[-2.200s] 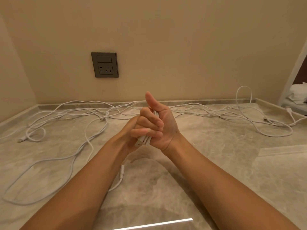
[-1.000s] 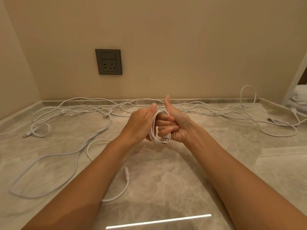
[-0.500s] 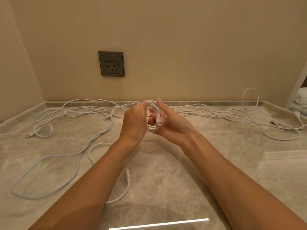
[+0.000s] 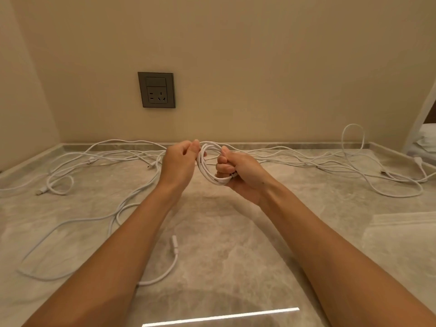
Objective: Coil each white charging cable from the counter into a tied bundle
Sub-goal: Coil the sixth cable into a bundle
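Coil [image 4: 203,168] now rounder, one only, tight in two hands, left [image 4: 179,161] and right [image 4: 239,171].

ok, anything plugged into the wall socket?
No, the wall socket shows bare slots, with no plug or cable in it.

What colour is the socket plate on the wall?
Dark grey; the socket plate shows best in the head view.
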Motion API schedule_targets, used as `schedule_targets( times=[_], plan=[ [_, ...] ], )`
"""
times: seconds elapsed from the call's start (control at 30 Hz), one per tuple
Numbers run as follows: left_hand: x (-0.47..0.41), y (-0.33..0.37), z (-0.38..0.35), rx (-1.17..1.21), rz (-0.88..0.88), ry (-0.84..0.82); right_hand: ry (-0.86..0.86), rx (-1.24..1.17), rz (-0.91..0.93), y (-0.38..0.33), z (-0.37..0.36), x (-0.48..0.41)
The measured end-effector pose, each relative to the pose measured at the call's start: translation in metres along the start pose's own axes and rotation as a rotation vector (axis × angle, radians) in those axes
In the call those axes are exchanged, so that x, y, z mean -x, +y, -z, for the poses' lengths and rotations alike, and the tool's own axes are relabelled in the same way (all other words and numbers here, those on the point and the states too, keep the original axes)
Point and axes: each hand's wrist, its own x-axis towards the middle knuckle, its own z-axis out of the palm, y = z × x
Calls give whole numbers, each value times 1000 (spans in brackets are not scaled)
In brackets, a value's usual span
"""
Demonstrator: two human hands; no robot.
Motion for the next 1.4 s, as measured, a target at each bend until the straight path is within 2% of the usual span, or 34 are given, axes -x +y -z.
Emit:
schedule_targets(
  times=[0.1,0.2,0.27,0.33,0.43,0.6,0.7,0.77,0.87,1.0,1.07,1.17,1.23,1.3,1.4],
  plan=[
    [-5,-3,5,29,22,22,-207,-69,-42,-3,3,4],
    [-4,-5,3,2,65,-90,-334,-182,-68,-5,6,6],
    [-2,-6,0,-99,54,-213,-342,-262,-38,-7,9,7],
    [0,-7,-3,-220,32,-366,-274,-280,-9,-10,15,6],
    [5,-6,-6,-454,-41,-506,-73,-153,-25,-12,24,2],
    [15,-5,-11,-827,-280,-551,288,88,1,-4,27,-7],
    [19,4,-12,-909,-435,-552,460,333,57,-2,30,-11],
    [20,9,-12,-926,-524,-554,488,513,83,1,30,-11],
    [21,8,-9,-846,-604,-493,466,751,140,7,26,-13],
    [18,4,-7,-625,-645,-390,276,793,166,13,20,-9],
    [15,5,-6,-542,-578,-337,187,775,157,15,17,-7],
    [8,8,0,-402,-456,-175,80,606,88,16,14,-5],
    [5,9,3,-380,-396,-115,-11,609,56,17,11,-4],
    [2,10,6,-405,-333,-94,-106,612,30,19,6,-2],
    [-3,11,12,-347,-203,-151,-222,539,0,16,1,3]
  ],
)
